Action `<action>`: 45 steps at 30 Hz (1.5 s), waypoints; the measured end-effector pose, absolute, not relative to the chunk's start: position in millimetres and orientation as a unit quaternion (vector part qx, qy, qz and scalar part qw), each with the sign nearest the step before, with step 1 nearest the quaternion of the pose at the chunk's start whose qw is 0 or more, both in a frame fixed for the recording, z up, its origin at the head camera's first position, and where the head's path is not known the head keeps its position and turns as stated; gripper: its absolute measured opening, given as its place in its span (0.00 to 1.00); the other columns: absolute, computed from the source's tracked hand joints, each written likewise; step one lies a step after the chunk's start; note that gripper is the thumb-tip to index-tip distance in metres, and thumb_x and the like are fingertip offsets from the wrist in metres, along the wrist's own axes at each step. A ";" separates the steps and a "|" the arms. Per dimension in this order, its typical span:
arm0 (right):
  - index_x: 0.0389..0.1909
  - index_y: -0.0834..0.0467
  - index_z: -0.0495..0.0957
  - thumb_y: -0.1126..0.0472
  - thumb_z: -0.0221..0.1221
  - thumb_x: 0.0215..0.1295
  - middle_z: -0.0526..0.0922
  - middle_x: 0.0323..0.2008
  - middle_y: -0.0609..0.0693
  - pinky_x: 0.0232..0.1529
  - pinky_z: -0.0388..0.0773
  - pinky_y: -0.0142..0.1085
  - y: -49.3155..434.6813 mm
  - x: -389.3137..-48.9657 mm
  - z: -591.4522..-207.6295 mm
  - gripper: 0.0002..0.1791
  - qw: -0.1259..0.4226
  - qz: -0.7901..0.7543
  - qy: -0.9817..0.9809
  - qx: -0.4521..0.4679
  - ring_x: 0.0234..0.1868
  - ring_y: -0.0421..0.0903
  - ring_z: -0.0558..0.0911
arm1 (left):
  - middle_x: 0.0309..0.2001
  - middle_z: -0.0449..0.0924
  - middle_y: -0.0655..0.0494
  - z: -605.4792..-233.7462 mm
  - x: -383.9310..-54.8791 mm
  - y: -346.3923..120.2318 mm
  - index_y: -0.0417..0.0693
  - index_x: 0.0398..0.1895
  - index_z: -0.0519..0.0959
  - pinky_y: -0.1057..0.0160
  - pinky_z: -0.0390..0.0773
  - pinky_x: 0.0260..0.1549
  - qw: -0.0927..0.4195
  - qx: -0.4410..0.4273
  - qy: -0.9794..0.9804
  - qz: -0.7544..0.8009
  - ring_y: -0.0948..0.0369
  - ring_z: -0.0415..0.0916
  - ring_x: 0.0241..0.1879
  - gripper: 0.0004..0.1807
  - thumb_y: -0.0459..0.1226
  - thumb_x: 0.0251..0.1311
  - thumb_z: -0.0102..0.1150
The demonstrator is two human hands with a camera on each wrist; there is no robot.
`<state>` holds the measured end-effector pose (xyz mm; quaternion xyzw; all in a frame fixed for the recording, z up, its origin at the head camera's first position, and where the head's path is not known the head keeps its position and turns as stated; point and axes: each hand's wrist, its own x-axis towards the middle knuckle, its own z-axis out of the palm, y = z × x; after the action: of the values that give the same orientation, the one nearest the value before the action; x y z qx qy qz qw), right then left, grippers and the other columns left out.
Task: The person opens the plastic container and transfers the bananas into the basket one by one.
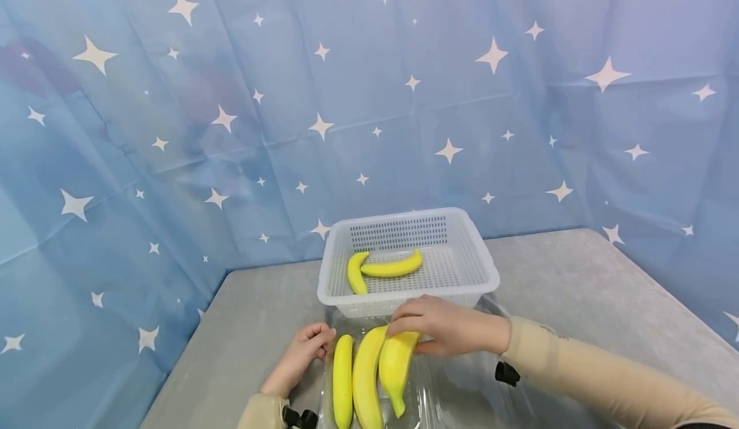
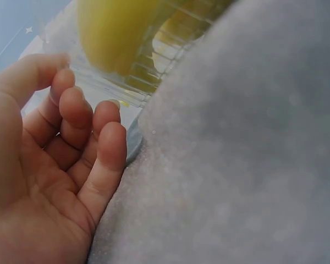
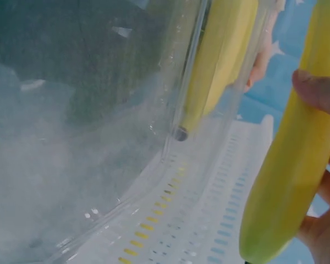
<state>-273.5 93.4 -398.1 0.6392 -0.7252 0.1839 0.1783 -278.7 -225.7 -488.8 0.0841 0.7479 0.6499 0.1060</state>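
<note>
A yellow banana point(image 1: 398, 365) is in my right hand point(image 1: 444, 326), gripped near its upper end above a clear plastic container point(image 1: 430, 397). The right wrist view shows the thumb on one side of this banana point(image 3: 289, 176) and fingers behind it. Two more bananas, a slimmer one point(image 1: 343, 381) and a longer one point(image 1: 367, 378), lie side by side in the container's left part. My left hand point(image 1: 300, 355) is at the container's left edge, thumb and index fingertip pinching its rim; the other fingers point(image 2: 111, 146) are loosely curled.
Behind the container stands a white perforated basket point(image 1: 485, 275) with two bananas point(image 1: 392, 267) inside. The grey table point(image 1: 566, 275) extends to both sides. A blue curtain with white stars point(image 1: 369, 95) hangs behind it.
</note>
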 end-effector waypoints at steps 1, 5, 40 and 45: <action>0.51 0.48 0.69 0.52 0.60 0.55 0.71 0.48 0.41 0.43 0.67 0.30 94.1 -274.0 -396.7 0.22 0.183 0.182 -0.724 0.639 0.48 0.36 0.70 | 0.20 0.69 0.55 -488.1 -279.7 -225.9 0.43 0.20 0.68 0.64 0.72 0.21 0.106 0.089 0.747 0.650 0.62 0.66 0.19 0.16 0.45 0.57 0.53; 0.53 0.48 0.68 0.52 0.59 0.55 0.70 0.48 0.41 0.42 0.68 0.31 96.7 -275.5 -393.6 0.23 0.191 0.179 -0.719 0.643 0.48 0.37 0.70 | 0.20 0.69 0.56 -485.3 -281.4 -225.8 0.43 0.20 0.68 0.63 0.72 0.21 0.113 0.100 0.746 0.649 0.62 0.66 0.19 0.15 0.44 0.58 0.52; 0.53 0.49 0.67 0.54 0.64 0.48 0.72 0.48 0.40 0.46 0.68 0.31 105.2 -274.4 -365.0 0.29 0.201 0.145 -0.749 0.614 0.46 0.38 0.72 | 0.20 0.68 0.54 -467.5 -269.3 -219.8 0.25 0.27 0.65 0.64 0.73 0.21 0.125 0.095 0.745 0.648 0.61 0.66 0.19 0.22 0.42 0.59 0.52; 0.53 0.49 0.68 0.53 0.64 0.49 0.72 0.47 0.39 0.45 0.69 0.31 104.1 -275.3 -360.5 0.28 0.211 0.142 -0.754 0.606 0.44 0.38 0.72 | 0.20 0.68 0.54 -467.4 -269.3 -220.4 0.29 0.26 0.66 0.63 0.73 0.21 0.125 0.091 0.745 0.649 0.62 0.66 0.19 0.18 0.40 0.60 0.51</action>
<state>-275.3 104.1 -360.5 0.6058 -0.7539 0.1419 0.2110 -269.3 -220.4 -467.4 0.0912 0.7447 0.6491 0.1251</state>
